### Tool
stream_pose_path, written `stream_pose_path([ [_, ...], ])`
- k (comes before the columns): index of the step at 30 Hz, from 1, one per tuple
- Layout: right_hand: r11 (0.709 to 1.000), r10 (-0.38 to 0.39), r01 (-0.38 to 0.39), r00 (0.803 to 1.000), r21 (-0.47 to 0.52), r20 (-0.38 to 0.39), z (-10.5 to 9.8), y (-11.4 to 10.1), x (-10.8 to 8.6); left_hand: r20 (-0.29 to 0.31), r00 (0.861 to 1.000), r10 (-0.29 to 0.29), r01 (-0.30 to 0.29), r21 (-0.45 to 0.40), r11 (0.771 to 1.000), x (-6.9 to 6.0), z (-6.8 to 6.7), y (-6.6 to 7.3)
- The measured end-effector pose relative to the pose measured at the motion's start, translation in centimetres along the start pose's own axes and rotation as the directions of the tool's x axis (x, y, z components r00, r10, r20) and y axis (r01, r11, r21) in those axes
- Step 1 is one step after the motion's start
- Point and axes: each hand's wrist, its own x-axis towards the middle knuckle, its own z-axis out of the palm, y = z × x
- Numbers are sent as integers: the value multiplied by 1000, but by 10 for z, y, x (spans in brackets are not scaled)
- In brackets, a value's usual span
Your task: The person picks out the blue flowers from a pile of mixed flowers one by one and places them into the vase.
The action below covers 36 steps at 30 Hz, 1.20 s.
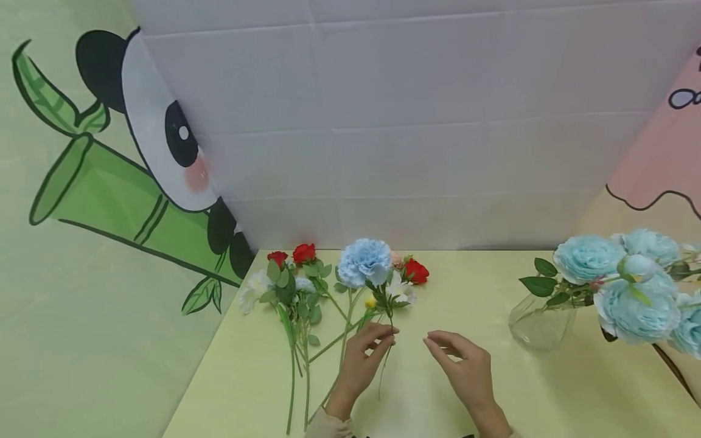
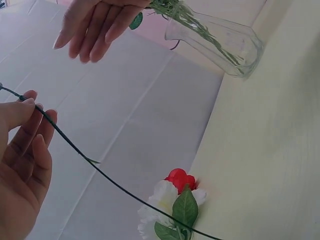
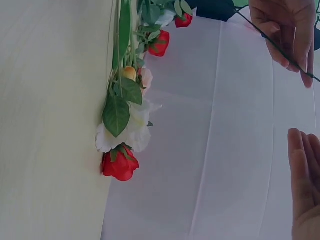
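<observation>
A light blue carnation (image 1: 364, 263) stands upright above the table, its thin stem (image 2: 80, 152) pinched between the thumb and fingers of my left hand (image 1: 358, 365). The lower stem hangs free below the fingers. To the right, my right hand (image 1: 465, 368) is raised with nothing in it. Its fingers are relaxed, apart from the stem, as the right wrist view also shows for that hand (image 3: 305, 185). Behind the carnation lie a white flower (image 1: 402, 289) and a red rose (image 1: 416, 271), partly covered by it.
Several loose stems lie on the left of the pale table (image 1: 454, 292), with red roses (image 1: 303, 253), a white flower (image 1: 254, 291) and green leaves. On the right, a clear glass vase (image 1: 539, 328) holds large pale-blue flowers (image 1: 638, 304). A white cloth (image 1: 405, 158) hangs behind.
</observation>
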Motion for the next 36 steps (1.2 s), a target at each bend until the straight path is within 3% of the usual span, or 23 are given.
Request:
stream_pose_path([
  [6,992,-91,91,996,82,-6,7,-6,-2,35,999,-29,31,-37,999,-4,6,3],
  [14,993,-69,69,998,94,-4,9,-21,2,55,998,16,-14,-39,999,-2,14,7],
  [21,986,-52,43,997,159,55,10,-13,1,96,995,-13,16,-30,999,-1,18,10],
  [27,982,-98,86,993,170,62,12,-12,1,135,990,-36,43,-43,998,-1,21,14],
  [36,972,-153,144,987,188,37,13,-7,1,142,989,-29,35,-39,999,-1,20,17],
])
